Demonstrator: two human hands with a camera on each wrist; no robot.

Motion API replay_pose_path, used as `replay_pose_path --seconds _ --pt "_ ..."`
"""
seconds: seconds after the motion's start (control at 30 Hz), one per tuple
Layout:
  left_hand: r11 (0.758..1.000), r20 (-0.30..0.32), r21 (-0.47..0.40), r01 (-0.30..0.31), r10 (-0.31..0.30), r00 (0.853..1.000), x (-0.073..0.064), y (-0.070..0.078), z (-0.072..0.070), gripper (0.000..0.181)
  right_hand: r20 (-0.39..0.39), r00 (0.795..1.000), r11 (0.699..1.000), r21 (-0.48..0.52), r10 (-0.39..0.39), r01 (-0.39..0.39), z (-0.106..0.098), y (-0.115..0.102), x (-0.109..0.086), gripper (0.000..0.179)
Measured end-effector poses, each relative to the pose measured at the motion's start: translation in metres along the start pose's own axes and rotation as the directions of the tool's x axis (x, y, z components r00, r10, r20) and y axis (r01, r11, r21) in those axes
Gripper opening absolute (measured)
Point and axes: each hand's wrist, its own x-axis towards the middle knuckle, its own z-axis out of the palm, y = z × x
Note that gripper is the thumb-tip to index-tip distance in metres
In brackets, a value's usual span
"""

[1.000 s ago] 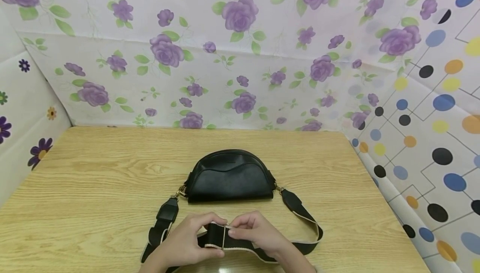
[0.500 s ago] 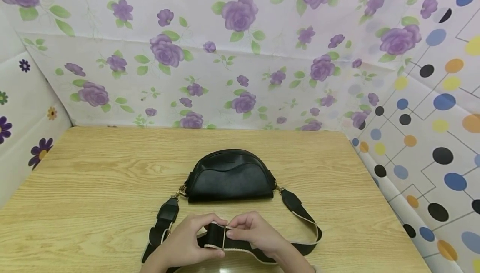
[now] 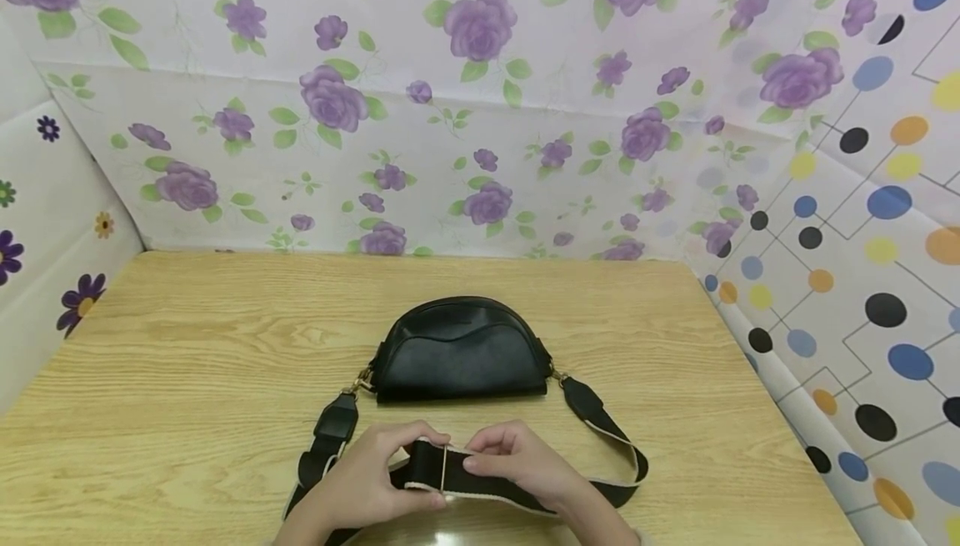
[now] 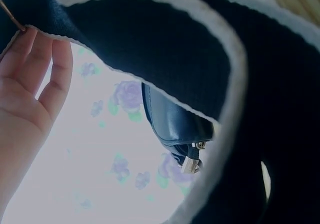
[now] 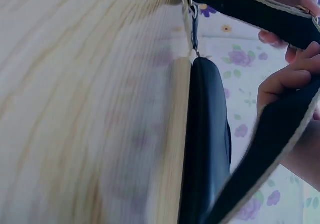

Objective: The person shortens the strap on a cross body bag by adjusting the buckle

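Observation:
A black half-moon handbag (image 3: pixel 461 354) sits upright on the table, with its black, cream-edged strap (image 3: pixel 491 479) looping toward me. My left hand (image 3: pixel 363 475) grips the strap beside a thin gold-coloured slider buckle (image 3: pixel 443 468), thumb below and index finger above. To the right of that buckle, my right hand (image 3: pixel 525 464) pinches the strap between thumb and curled fingers. The strap doubles back in a fold at the left hand. Close up in the left wrist view, the strap (image 4: pixel 165 44) hides much of the scene; the bag (image 4: pixel 175 116) shows behind it.
Gold-coloured clasps (image 3: pixel 363 381) join the strap to both ends of the bag. The wooden table (image 3: pixel 225 346) ends at a flowered cloth (image 3: pixel 420 171) behind, and a dotted cloth (image 3: pixel 862 313) borders it on the right.
My right hand has shifted slightly right, leaving a wider gap between its thumb and the buckle. The left hand and buckle have moved a little left. The bag stays put.

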Motion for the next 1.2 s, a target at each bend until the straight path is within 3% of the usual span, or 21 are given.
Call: replay_pose_path --seconds 0.3,0.43,0.7,1.2 --pt "0.999 0.010 -0.021 -0.026 0.026 1.000 0.000 -0.004 0.000 0.041 -0.022 1.000 1.000 0.027 -0.006 0.007 -0.004 0.000 -0.003 0.034" --pt "0.997 0.025 -0.077 -0.011 0.013 1.000 0.004 0.006 -0.003 0.042 -0.020 1.000 0.999 0.029 -0.012 0.012 -0.003 0.001 -0.003 0.034" --pt "0.994 0.027 -0.107 -0.005 0.008 1.000 0.009 0.023 -0.009 0.039 -0.034 0.999 0.999 0.034 -0.035 0.037 -0.001 -0.001 -0.001 0.034" --pt "0.992 0.023 -0.108 -0.066 0.069 0.997 0.011 0.020 -0.004 0.040 -0.081 0.996 0.997 0.074 -0.026 0.032 0.006 -0.002 0.001 0.036"
